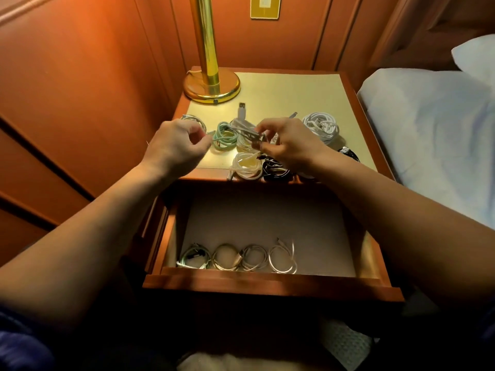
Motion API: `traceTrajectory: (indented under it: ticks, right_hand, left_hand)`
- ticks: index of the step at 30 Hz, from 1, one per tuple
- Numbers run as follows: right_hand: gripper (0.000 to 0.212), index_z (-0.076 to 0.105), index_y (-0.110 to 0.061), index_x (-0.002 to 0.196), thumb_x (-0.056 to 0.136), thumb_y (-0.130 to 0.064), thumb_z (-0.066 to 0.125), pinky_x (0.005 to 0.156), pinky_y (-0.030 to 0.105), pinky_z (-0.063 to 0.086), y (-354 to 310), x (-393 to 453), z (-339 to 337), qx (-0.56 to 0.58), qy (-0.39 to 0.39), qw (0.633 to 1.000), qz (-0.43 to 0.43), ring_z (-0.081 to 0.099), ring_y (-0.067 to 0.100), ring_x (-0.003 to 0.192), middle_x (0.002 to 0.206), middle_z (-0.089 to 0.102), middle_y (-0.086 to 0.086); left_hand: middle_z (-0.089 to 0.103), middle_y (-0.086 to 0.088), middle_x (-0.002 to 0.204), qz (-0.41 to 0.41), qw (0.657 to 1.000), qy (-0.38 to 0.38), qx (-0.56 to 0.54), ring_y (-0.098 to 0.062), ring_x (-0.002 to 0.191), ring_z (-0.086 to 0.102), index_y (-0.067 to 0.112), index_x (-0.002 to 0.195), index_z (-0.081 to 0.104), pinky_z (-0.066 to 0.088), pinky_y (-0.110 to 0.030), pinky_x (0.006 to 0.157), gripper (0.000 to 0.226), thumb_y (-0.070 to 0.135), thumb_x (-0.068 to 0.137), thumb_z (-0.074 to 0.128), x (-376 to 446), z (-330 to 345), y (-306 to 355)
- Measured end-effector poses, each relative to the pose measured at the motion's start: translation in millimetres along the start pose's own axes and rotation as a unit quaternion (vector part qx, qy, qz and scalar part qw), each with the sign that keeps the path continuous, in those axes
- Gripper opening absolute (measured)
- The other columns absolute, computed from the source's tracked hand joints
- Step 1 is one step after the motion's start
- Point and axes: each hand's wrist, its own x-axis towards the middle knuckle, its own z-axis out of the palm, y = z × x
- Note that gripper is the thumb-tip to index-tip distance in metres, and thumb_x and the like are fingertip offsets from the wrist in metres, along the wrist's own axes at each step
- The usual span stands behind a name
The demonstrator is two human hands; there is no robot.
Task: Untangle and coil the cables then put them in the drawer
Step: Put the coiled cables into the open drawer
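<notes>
Four coils [235,257] lie in the drawer [270,286]; both hands, left [176,145] and right [285,145], pinch a white cable [245,127] mid-untangling. Next, wind it.

What my own hands and the frame edges keep from view

My right hand [286,145] covers part of the cable pile [249,135], so I cannot tell which strand its curled fingers pinch. My left hand [176,145] hides its fingertips behind its knuckles, and whether they grip the mint cable [224,135] is unclear. My right forearm crosses the black coil [276,170]. The lamp [207,49] is cut off by the top edge, and the bed [434,135] by the right.
</notes>
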Motion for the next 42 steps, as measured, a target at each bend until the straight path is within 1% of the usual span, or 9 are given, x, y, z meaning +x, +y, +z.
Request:
traceTrajectory:
  ticks: [4, 7, 13, 16, 22, 25, 32, 37, 42]
  right_hand:
    - [0.019, 0.07, -0.014, 0.115, 0.1, -0.026, 0.067, 0.057, 0.017, 0.051, 3, -16, -16, 0.027, 0.093, 0.992, -0.077, 0.063, -0.001, 0.07, 0.096, 0.068, -0.007]
    - [0.026, 0.069, -0.007, 0.118, 0.102, -0.027, 0.064, 0.059, 0.016, 0.054, 9, -38, -30, -0.001, 0.101, 0.988, -0.117, 0.067, 0.007, 0.07, 0.1, 0.068, -0.004]
    - [0.026, 0.07, -0.011, 0.117, 0.098, -0.025, 0.062, 0.077, 0.016, 0.054, 29, -97, -34, -0.07, -0.014, 0.981, -0.182, 0.066, 0.008, 0.09, 0.108, 0.071, 0.001]
    - [0.029, 0.071, -0.016, 0.117, 0.094, -0.03, 0.06, 0.07, 0.03, 0.058, 38, -121, -31, -0.102, -0.045, 0.979, -0.173, 0.064, 0.012, 0.084, 0.102, 0.069, -0.002]
    - [0.025, 0.069, -0.031, 0.111, 0.093, -0.045, 0.059, 0.059, 0.034, 0.056, 73, -163, -33, -0.151, -0.104, 0.969, -0.166, 0.066, 0.014, 0.078, 0.098, 0.065, -0.014]
    - [0.018, 0.07, -0.036, 0.108, 0.092, -0.044, 0.069, 0.059, 0.026, 0.048, 100, -178, -33, -0.189, -0.154, 0.957, -0.16, 0.065, 0.01, 0.08, 0.097, 0.066, -0.017]
    - [0.028, 0.068, -0.039, 0.116, 0.098, -0.056, 0.054, 0.077, 0.033, 0.029, 120, -182, -13, -0.391, -0.351, 0.843, -0.118, 0.055, 0.014, 0.11, 0.109, 0.07, -0.015]
    - [0.015, 0.067, -0.026, 0.09, 0.091, -0.041, 0.065, 0.085, 0.039, 0.026, 111, -172, 4, -0.414, -0.394, 0.817, -0.08, 0.057, 0.019, 0.105, 0.071, 0.052, -0.009]
    - [0.015, 0.061, -0.022, 0.092, 0.095, -0.037, 0.065, 0.112, 0.052, 0.028, 105, -166, 16, -0.421, -0.491, 0.762, -0.006, 0.066, 0.026, 0.108, 0.105, 0.072, 0.002]
  left_hand:
    - [0.067, 0.004, 0.092, 0.14, 0.984, -0.106, 0.021, -0.004, 0.072, 0.057, 0.021, 0.108, 0.076, 0.039, -0.014, 0.061, 0.02, 0.03, 0.091, 0.075, -4, 11, 8]
    - [0.065, 0.004, 0.103, 0.219, 0.955, -0.17, 0.109, -0.007, 0.08, 0.057, 0.026, 0.124, 0.071, 0.05, -0.021, 0.068, 0.036, 0.033, 0.089, 0.076, -6, 31, 14]
    - [0.062, 0.003, 0.096, 0.255, 0.936, -0.175, 0.167, -0.018, 0.079, 0.062, 0.024, 0.101, 0.068, 0.057, -0.035, 0.066, 0.012, 0.034, 0.096, 0.067, 0, 37, 16]
    - [0.062, 0.002, 0.098, 0.273, 0.929, -0.172, 0.178, -0.017, 0.077, 0.061, 0.02, 0.102, 0.067, 0.047, -0.025, 0.061, 0.009, 0.027, 0.096, 0.068, -6, 29, 9]
    - [0.057, 0.005, 0.09, 0.301, 0.939, -0.086, 0.141, -0.013, 0.063, 0.052, 0.016, 0.097, 0.066, 0.042, -0.022, 0.056, 0.01, 0.025, 0.094, 0.07, -31, -17, 26]
    - [0.053, 0.01, 0.092, 0.352, 0.927, -0.11, 0.073, -0.011, 0.066, 0.052, 0.019, 0.1, 0.068, 0.04, -0.017, 0.057, 0.009, 0.027, 0.095, 0.067, -54, -17, 62]
    - [0.057, 0.002, 0.093, 0.449, 0.855, -0.253, 0.057, -0.028, 0.055, 0.058, 0.024, 0.103, 0.063, 0.041, -0.028, 0.04, 0.024, 0.04, 0.096, 0.046, -106, 91, 112]
    - [0.058, 0.002, 0.106, 0.415, 0.844, -0.316, 0.124, -0.029, 0.078, 0.064, 0.026, 0.117, 0.063, 0.037, -0.033, 0.056, 0.023, 0.041, 0.103, 0.052, -101, 154, 122]
    - [0.06, 0.002, 0.104, 0.422, 0.807, -0.388, 0.141, -0.024, 0.083, 0.065, 0.027, 0.112, 0.067, 0.037, -0.031, 0.06, 0.019, 0.037, 0.103, 0.055, -97, 177, 121]
